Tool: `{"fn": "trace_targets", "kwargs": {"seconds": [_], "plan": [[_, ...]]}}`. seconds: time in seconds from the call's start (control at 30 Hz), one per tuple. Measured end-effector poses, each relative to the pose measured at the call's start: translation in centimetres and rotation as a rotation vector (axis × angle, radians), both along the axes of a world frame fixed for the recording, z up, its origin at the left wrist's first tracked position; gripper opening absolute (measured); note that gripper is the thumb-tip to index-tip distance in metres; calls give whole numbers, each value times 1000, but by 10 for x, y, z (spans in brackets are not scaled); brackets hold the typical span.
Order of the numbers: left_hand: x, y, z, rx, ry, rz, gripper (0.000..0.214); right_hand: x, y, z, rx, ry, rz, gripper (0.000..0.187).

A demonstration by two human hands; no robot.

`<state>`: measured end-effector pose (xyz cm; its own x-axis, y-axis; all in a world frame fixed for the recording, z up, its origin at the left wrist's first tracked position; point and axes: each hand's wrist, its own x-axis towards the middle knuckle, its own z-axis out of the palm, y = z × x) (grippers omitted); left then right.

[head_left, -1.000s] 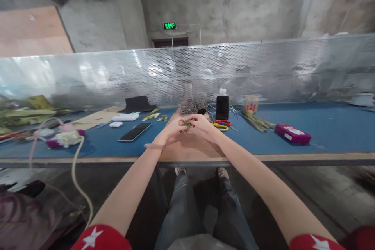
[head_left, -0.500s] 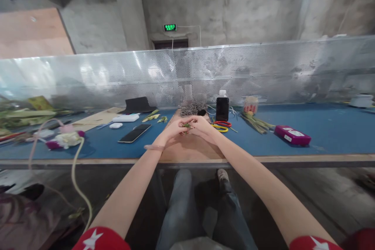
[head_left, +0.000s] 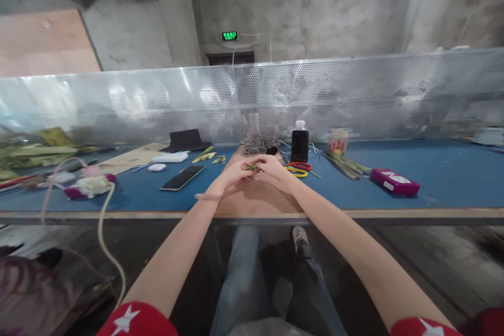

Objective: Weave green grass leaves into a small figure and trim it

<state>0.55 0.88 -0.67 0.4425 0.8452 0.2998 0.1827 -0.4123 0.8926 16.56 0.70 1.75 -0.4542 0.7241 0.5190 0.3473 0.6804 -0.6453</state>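
Observation:
My left hand [head_left: 233,174] and my right hand [head_left: 271,169] meet over a brown board [head_left: 255,200] on the blue table [head_left: 433,168]. Both pinch a small green plant piece [head_left: 252,168] between their fingertips. The fingers of each hand are curled closed around it. A pale bracelet [head_left: 207,197] sits on my left wrist. Just beyond my hands lies a tangle of grey cord [head_left: 260,144].
A phone [head_left: 182,177], white case [head_left: 169,157] and green cuttings [head_left: 205,155] lie left. A dark bottle [head_left: 300,142], coloured rings [head_left: 297,168], green stalks [head_left: 346,164], a jar [head_left: 337,140] and magenta box [head_left: 395,181] lie right. A perforated metal screen [head_left: 354,94] backs the table.
Both hands keep hold of the green piece and stay in place over the board; only the fingers shift slightly. The view rocked a little.

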Motion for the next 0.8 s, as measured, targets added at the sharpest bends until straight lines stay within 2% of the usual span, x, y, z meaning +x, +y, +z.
{"fn": "trace_targets", "kwargs": {"seconds": [0.13, 0.37, 0.5, 0.7, 0.8], "plan": [[-1, 3, -3, -4, 14, 8, 35, 0, -2, 2, -1, -24, 29, 26], [4, -5, -2, 20, -9, -11, 31, 0, 2, -3, 3, 35, 72, 41], [5, -10, 0, 10, -39, 22, 34, 1, 6, -5, -42, 79, 119, 39], [4, -19, 4, -9, -79, -4, 31, 1, 8, -3, -130, 128, 115, 34], [3, -19, 6, -21, -103, -12, 26, 0, 4, -1, -136, 149, 48, 33]]}}
